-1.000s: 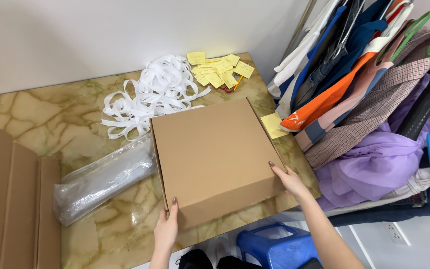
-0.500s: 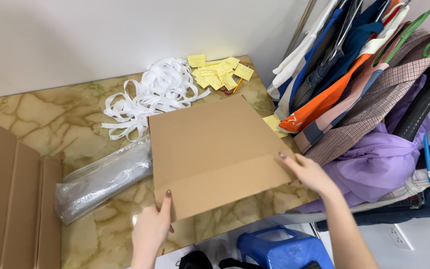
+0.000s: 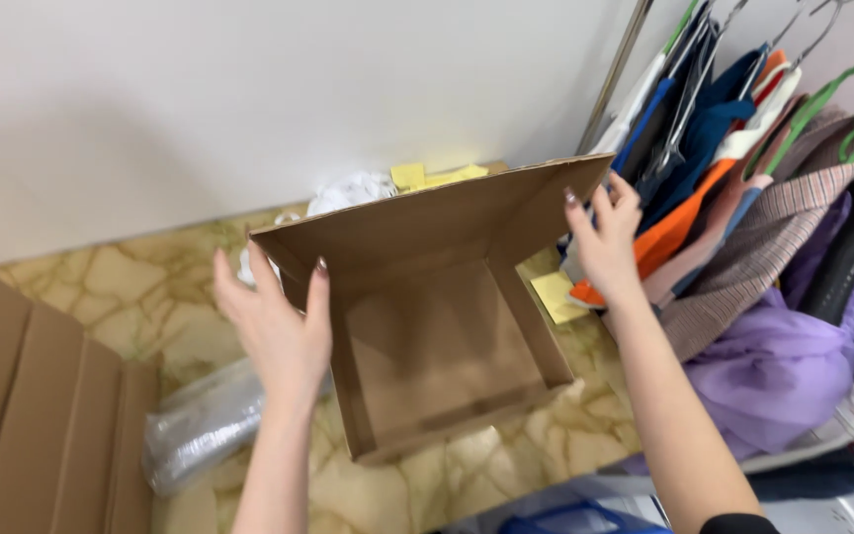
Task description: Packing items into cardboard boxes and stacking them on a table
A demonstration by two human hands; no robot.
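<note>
A marble-patterned table (image 3: 150, 297) fills the lower left of the view, against a white wall. At the centre sits a brown cardboard box (image 3: 437, 336). Half a second ago its lid lay shut and flat; now the lid stands raised, tilted back toward twelve o'clock, and the empty inside shows.

A rack of hanging clothes (image 3: 743, 198) crowds the three o'clock side, with a purple garment (image 3: 783, 366) lower down. Flat cardboard sheets (image 3: 32, 415) lie at nine o'clock. A clear plastic bag (image 3: 200, 425) rests at eight o'clock, just beside the box.

The left hand (image 3: 274, 321) is spread open, its fingers at the lid's left corner; whether it presses the cardboard or only hovers there, I cannot tell. The right hand (image 3: 605, 237) is open too, fingertips resting on the lid's right edge at two o'clock.

Yellow paper slips (image 3: 437, 176) and white ribbon (image 3: 348, 193) peek over the lid at twelve o'clock. One more yellow slip (image 3: 557, 295) lies right of the box.
</note>
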